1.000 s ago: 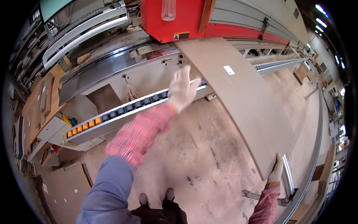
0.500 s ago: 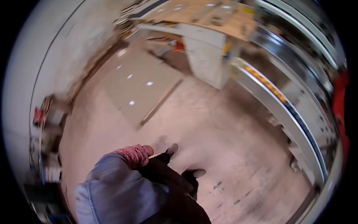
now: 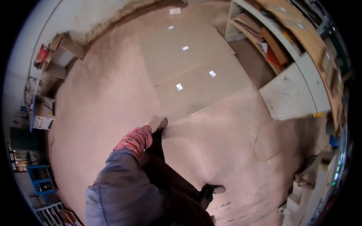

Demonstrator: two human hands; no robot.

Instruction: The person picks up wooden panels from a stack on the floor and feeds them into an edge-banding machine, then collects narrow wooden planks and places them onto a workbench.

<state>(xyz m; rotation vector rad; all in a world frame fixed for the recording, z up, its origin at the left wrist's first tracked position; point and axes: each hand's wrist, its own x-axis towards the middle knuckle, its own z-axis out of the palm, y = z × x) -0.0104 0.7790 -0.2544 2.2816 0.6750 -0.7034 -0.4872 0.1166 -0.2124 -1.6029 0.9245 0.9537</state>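
Observation:
My left hand [image 3: 155,122] hangs at the end of a red checked cuff, beside my forward shoe. Its colour nearly blends with the floor and its fingers do not show clearly. I can make out nothing held in it. The thing closest ahead of it is a flat brown panel [image 3: 188,96] lying on the floor, with white labels on it. Another labelled panel [image 3: 181,64] lies against its far side. My right hand is not in view.
On the right stands a wooden-topped workbench [image 3: 309,26] with a shelf of board offcuts and a white side panel [image 3: 288,92]. A thin loop of cord [image 3: 255,147] lies on the floor. Boxes [image 3: 45,109] and a blue rack [image 3: 40,179] line the left wall.
My view has turned to the right and come closer to the panels and workbench. My legs have taken a step, and my left arm reaches further forward.

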